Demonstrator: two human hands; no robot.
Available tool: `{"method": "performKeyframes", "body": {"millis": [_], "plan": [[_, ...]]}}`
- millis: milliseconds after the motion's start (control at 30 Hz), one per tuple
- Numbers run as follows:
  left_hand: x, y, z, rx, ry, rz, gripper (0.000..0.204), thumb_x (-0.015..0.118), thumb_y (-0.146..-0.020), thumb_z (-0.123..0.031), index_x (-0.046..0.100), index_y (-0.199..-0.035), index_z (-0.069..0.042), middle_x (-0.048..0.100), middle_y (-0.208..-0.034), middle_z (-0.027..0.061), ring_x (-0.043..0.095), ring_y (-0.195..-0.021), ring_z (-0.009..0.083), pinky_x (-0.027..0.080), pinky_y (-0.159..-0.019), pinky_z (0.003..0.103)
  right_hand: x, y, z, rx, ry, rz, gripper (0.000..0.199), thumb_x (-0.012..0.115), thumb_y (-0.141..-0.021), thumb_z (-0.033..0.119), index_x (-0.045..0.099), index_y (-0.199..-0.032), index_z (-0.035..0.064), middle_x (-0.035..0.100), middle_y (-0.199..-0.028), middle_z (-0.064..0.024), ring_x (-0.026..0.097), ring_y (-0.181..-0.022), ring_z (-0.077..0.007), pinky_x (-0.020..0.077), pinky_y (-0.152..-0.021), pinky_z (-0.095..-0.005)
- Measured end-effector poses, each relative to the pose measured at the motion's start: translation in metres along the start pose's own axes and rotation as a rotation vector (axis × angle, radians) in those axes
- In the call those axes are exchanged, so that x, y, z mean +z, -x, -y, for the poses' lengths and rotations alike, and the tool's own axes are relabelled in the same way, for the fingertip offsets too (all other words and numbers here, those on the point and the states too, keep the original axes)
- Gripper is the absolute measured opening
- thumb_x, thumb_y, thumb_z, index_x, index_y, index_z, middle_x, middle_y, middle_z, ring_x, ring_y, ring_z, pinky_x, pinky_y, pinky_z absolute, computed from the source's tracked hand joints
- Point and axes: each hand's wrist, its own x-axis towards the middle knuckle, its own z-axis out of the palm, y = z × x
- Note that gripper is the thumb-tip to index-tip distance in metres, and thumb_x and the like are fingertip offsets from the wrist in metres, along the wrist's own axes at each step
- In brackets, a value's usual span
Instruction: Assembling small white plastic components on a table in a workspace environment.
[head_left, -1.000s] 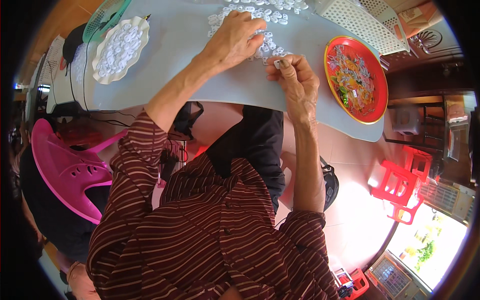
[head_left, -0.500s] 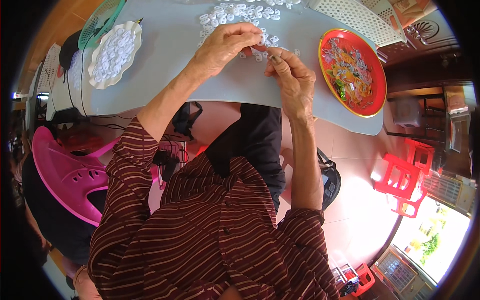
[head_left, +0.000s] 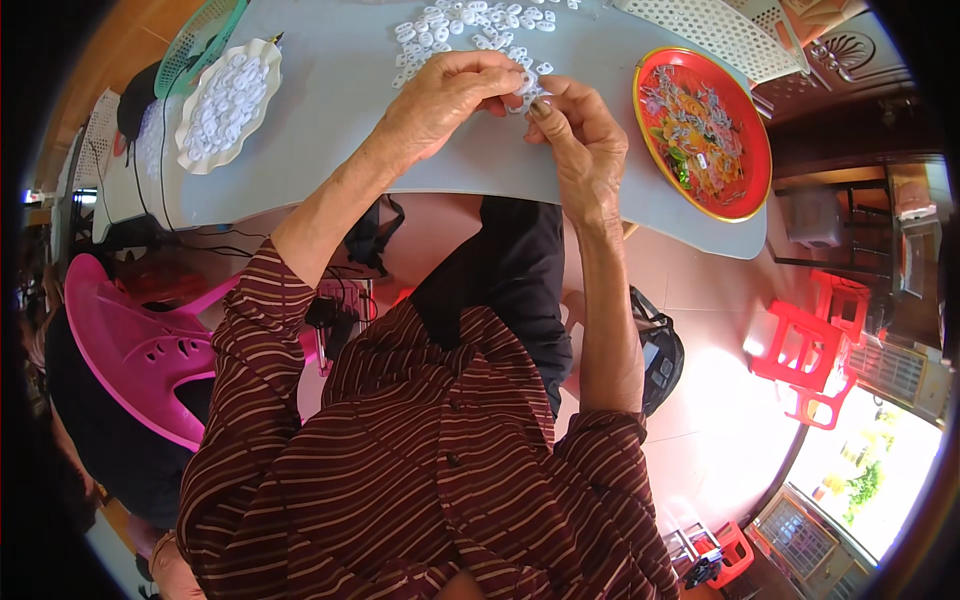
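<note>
I pinch a small white ring between my left hand and right hand just above the table by the pile; it looks light, stiff and slippery, best gripped by its rim.

Scalloped plate lies left on the table, round tray right.

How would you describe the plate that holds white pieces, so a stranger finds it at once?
On the grey table, look left of the left hand. The white plate has a wavy rim and holds small white rings, unlike the round red tray on the right.
</note>
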Motion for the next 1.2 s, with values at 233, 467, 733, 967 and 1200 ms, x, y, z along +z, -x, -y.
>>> {"method": "performKeyframes", "body": {"millis": [233,467,733,967,1200], "plan": [[-0.001,-0.003,-0.002,-0.044,-0.029,0.049,0.026,0.060,-0.088,-0.024,0.065,-0.094,0.001,0.061,-0.084,0.0045,0.055,-0.078,0.0125,0.044,-0.074,0.026,0.001,-0.001,0.001,0.006,-0.008,0.020,0.021,0.066,-0.084,0.006,0.057,-0.102,0.0028,0.062,-0.077,-0.0018,0.055,-0.065,-0.0072,0.0446,-0.059,-0.0202],[-0.008,-0.010,-0.009,0.011,-0.282,0.126,0.023,0.059,-0.087,-0.023,0.065,-0.086,-0.001,0.058,-0.073,0.0031,0.053,-0.071,0.0114,0.043,-0.066,0.025,0.002,0.000,0.002,-0.005,0.081,0.038,0.025,0.066,-0.083,0.004,0.058,-0.107,0.0041,0.062,-0.077,-0.0017,0.054,-0.065,-0.0067,0.0445,-0.060,-0.0202],[-0.007,-0.015,-0.018,0.119,-0.668,0.208,0.026,0.059,-0.085,-0.025,0.061,-0.075,-0.001,0.054,-0.062,0.0008,0.046,-0.057,0.0081,0.037,-0.053,0.025,0.003,0.001,0.005,-0.024,0.127,0.057,0.024,0.064,-0.083,0.003,0.058,-0.107,0.0041,0.062,-0.078,-0.0015,0.055,-0.067,-0.0067,0.0453,-0.061,-0.0206],[0.002,-0.002,-0.001,0.168,-0.555,0.091,0.028,0.051,-0.090,-0.024,0.058,-0.075,0.000,0.045,-0.058,0.0008,0.042,-0.055,0.0102,0.037,-0.053,0.027,0.002,0.002,0.003,-0.033,0.035,-0.006,0.020,0.065,-0.085,0.005,0.059,-0.104,0.0031,0.063,-0.079,-0.0021,0.056,-0.068,-0.0069,0.0456,-0.061,-0.0203],[0.010,0.007,0.009,0.154,-0.502,-0.039,0.025,0.048,-0.087,-0.024,0.054,-0.078,-0.001,0.045,-0.060,0.0019,0.042,-0.057,0.0111,0.039,-0.055,0.029,0.001,0.002,0.001,-0.021,0.073,0.056,0.023,0.065,-0.085,0.006,0.058,-0.107,0.0019,0.064,-0.078,-0.0039,0.057,-0.066,-0.0078,0.0450,-0.059,-0.0203]]}}
